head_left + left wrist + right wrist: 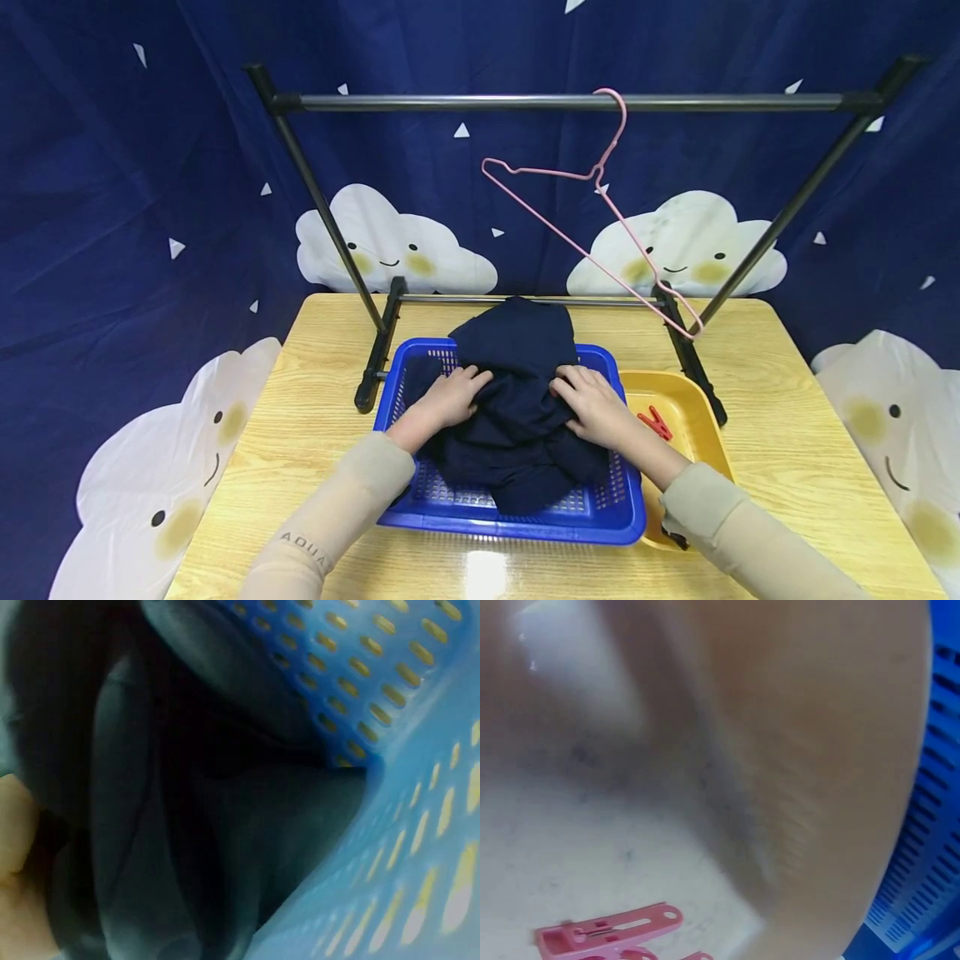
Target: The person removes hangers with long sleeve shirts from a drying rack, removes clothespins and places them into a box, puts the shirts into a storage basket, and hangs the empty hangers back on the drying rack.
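Note:
A dark navy piece of clothing (pixel 517 400) lies bunched in a blue plastic basket (pixel 517 528), its upper part spread over the far rim. Its folds hide what kind of garment it is. On the left side of the cloth, my left hand (pixel 452 398) grips it with bent fingers. Opposite, my right hand (pixel 595 407) pinches the cloth near the basket's right side. In the left wrist view, part of the left hand (pixel 19 877) shows beside dark folds (pixel 277 825) against the perforated basket wall. The right hand is out of the right wrist view.
A yellow basin (pixel 701 425) with a red clothespin (pixel 655 422) stands against the basket's right side. Behind, a black clothes rack (pixel 450 102) spans the wooden table (pixel 300 417). A pink hanger (pixel 558 227) hangs tilted from its bar.

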A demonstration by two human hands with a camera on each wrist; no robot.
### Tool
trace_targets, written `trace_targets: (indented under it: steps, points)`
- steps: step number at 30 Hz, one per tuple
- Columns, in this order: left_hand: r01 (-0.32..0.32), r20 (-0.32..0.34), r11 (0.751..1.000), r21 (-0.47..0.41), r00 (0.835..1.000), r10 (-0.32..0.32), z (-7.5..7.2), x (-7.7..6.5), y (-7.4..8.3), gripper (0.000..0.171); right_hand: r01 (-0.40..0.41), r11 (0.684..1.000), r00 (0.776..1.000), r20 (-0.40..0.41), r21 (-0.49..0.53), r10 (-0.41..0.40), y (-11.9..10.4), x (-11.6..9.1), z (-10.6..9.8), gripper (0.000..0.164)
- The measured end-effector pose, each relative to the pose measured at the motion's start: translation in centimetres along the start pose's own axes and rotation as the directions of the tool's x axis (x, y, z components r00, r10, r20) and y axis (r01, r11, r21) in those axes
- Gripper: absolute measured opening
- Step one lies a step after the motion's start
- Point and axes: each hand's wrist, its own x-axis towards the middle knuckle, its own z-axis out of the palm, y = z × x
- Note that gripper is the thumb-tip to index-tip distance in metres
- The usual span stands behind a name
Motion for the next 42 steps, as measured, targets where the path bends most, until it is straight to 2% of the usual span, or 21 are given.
trace_targets:
  steps: [3,4,5,10,11,16,20,24,27,35,42]
  points:
    - [0.021,0.022,0.999,-0.026,1.000,-0.020,0.6,0.2,-0.1,0.051,0.005,1.000,1.000,0.014,-0.024,-0.005,0.2,-0.3,0.3,0.066]
    - [0.010,0.005,1.000,-0.023,1.000,-0.010,1.6,0.5,-0.6,0.056,0.008,1.000,1.000,0.028,-0.029,-0.007,0.2,-0.4,0.4,0.070]
    - [0.019,0.017,0.999,-0.026,1.000,-0.019,1.7,0.5,-0.5,0.058,0.010,0.999,0.999,0.047,-0.034,-0.008,0.2,-0.5,0.5,0.073]
    - [0.063,0.099,0.998,-0.026,0.993,-0.060,2.0,0.6,-0.2,0.065,0.003,0.997,0.985,0.175,-0.075,0.010,0.0,-0.5,0.6,0.072]
    - [0.088,0.137,0.996,-0.027,0.987,-0.084,1.3,0.3,0.3,0.064,-0.002,0.997,0.979,0.204,-0.082,0.019,-0.1,-0.4,0.6,0.071]
    - [0.113,0.193,0.993,0.040,0.974,-0.119,1.9,0.3,0.6,0.066,-0.033,0.995,0.937,0.344,-0.096,0.064,-0.6,-0.2,0.7,0.064]
    - [0.132,0.254,0.987,0.091,0.955,-0.151,2.5,0.4,0.6,0.066,-0.046,0.994,0.897,0.435,-0.095,0.083,-1.0,0.0,0.9,0.060]
    - [0.136,0.296,0.984,0.116,0.941,-0.165,2.9,0.6,0.5,0.065,-0.067,0.993,0.859,0.501,-0.097,0.107,-1.2,0.1,1.1,0.059]
    - [0.137,0.305,0.983,0.120,0.938,-0.167,2.8,0.7,0.5,0.065,-0.082,0.992,0.845,0.522,-0.094,0.119,-1.2,0.2,1.2,0.058]
    - [0.136,0.305,0.984,0.115,0.938,-0.165,2.6,0.8,0.4,0.065,-0.108,0.992,0.858,0.498,-0.067,0.127,-1.4,0.1,1.1,0.057]
    - [0.131,0.320,0.984,0.118,0.933,-0.162,1.8,0.4,0.7,0.064,-0.093,0.995,0.890,0.443,-0.048,0.105,-1.9,-0.2,0.5,0.054]
